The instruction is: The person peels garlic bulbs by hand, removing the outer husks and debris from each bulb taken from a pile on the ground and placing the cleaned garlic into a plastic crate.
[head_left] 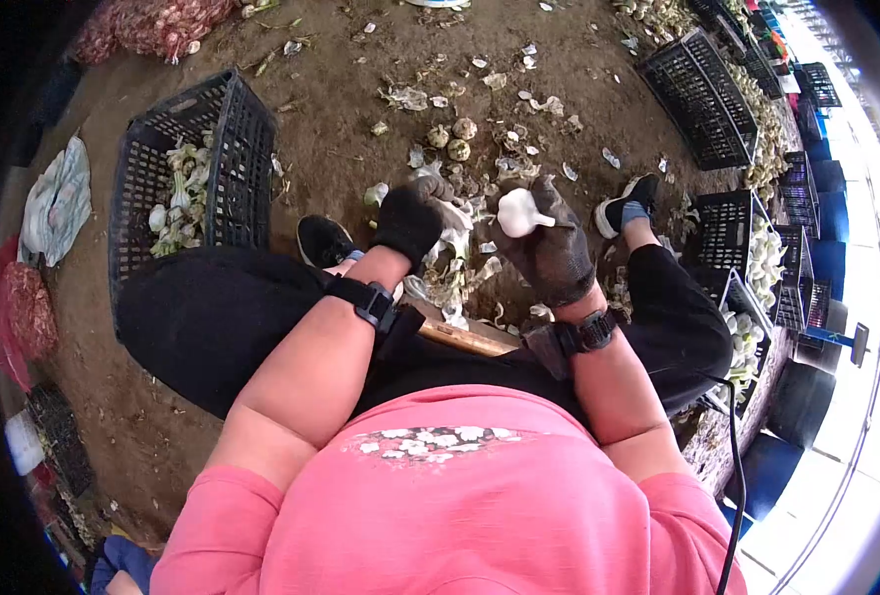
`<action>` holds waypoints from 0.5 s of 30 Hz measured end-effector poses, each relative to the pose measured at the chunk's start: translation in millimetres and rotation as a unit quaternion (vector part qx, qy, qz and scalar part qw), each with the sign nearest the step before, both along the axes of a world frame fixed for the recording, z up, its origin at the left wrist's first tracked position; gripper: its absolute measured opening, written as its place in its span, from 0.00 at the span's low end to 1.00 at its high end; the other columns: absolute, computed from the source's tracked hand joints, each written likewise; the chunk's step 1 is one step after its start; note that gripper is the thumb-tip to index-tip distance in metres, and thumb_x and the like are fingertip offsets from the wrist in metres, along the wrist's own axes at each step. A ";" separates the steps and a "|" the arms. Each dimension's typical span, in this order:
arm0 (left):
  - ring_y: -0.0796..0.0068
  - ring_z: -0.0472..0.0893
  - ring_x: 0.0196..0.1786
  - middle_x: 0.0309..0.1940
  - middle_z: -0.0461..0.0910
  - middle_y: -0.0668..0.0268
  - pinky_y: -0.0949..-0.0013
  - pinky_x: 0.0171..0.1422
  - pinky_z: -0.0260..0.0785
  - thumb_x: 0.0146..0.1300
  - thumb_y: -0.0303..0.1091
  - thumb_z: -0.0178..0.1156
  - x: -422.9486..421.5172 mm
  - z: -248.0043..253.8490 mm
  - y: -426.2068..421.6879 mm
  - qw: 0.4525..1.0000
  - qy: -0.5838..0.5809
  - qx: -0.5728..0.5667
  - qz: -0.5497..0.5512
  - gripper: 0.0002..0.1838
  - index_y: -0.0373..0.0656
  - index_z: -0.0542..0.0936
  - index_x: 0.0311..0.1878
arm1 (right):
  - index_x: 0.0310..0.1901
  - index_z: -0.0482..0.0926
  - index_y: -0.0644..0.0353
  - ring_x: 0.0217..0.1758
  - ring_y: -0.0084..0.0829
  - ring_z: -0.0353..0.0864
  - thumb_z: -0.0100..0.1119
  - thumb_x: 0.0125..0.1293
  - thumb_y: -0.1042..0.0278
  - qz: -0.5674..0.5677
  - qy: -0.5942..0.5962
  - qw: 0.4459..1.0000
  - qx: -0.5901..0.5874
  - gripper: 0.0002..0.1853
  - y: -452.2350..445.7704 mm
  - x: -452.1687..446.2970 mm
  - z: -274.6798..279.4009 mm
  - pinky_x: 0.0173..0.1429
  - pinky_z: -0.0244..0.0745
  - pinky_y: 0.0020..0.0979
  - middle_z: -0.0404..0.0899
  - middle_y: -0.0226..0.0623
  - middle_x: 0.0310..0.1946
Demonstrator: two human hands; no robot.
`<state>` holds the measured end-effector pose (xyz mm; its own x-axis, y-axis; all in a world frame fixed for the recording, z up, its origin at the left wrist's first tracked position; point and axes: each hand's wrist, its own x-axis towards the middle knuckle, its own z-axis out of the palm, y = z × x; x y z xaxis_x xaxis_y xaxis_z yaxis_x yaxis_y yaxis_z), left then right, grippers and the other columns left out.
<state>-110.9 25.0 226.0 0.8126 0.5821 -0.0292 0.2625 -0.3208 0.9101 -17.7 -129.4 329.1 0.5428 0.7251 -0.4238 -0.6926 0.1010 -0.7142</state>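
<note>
My right hand [551, 248], in a dirty dark glove, grips a white garlic bulb [521, 213] with a short stem pointing right. To its left, my left hand [415, 213] wears a dark glove and has its fingers curled. Pale papery garlic skins [455, 243] lie under and beside these fingers, and I cannot make out what they hold. Between my legs, below the hands, is a wooden piece [470, 337] with peelings around it. Just beyond the hands, three brownish round bulbs [458, 150] rest on the dirt.
A black plastic crate [242, 169] with stemmed garlic [177, 203] stands at the left. More black crates [698, 99] line the right, some holding white garlic bulbs [765, 253]. Red net sacks [157, 30] lie at the upper left. A pale plastic bag [58, 203] is at far left.
</note>
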 end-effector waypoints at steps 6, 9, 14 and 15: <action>0.68 0.77 0.50 0.51 0.75 0.56 0.70 0.55 0.69 0.63 0.35 0.56 -0.8 58.3 -15.2 0.983 0.031 0.047 -0.174 0.26 0.36 0.64 0.63 | 0.51 0.73 0.59 0.43 0.24 0.78 0.47 0.70 0.66 -0.048 -0.135 0.989 0.031 0.12 -5.8 13.5 -22.5 0.42 0.76 0.26 0.78 0.36 0.43; 0.76 0.77 0.48 0.50 0.76 0.66 0.73 0.53 0.71 0.62 0.28 0.54 0.2 79.1 -32.1 0.917 -0.128 -0.335 -0.173 0.28 0.38 0.62 0.66 | 0.48 0.76 0.60 0.41 0.20 0.76 0.46 0.70 0.68 0.037 -0.339 0.937 -0.081 0.11 -3.4 9.4 -24.7 0.43 0.74 0.23 0.78 0.31 0.40; 0.76 0.77 0.48 0.48 0.77 0.65 0.72 0.53 0.72 0.59 0.22 0.53 0.0 63.3 -28.0 0.872 -0.112 -0.454 -0.143 0.25 0.40 0.68 0.62 | 0.43 0.78 0.60 0.35 0.27 0.79 0.50 0.68 0.64 -0.009 -0.216 0.974 -0.072 0.11 -3.9 17.1 -37.3 0.38 0.75 0.29 0.80 0.35 0.36; 0.76 0.78 0.46 0.47 0.78 0.65 0.73 0.50 0.72 0.56 0.20 0.52 0.3 58.7 -31.0 0.911 -0.108 -0.381 -0.112 0.26 0.40 0.69 0.60 | 0.39 0.78 0.60 0.33 0.31 0.79 0.52 0.67 0.62 -0.020 -0.350 0.922 -0.161 0.11 -0.7 17.6 -30.9 0.37 0.74 0.31 0.80 0.39 0.33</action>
<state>-110.6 -6.1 284.7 0.9434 0.2777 -0.1815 0.0574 0.4024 0.9137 -0.1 -130.0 298.2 0.7891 0.5960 -0.1488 -0.0499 -0.1792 -0.9825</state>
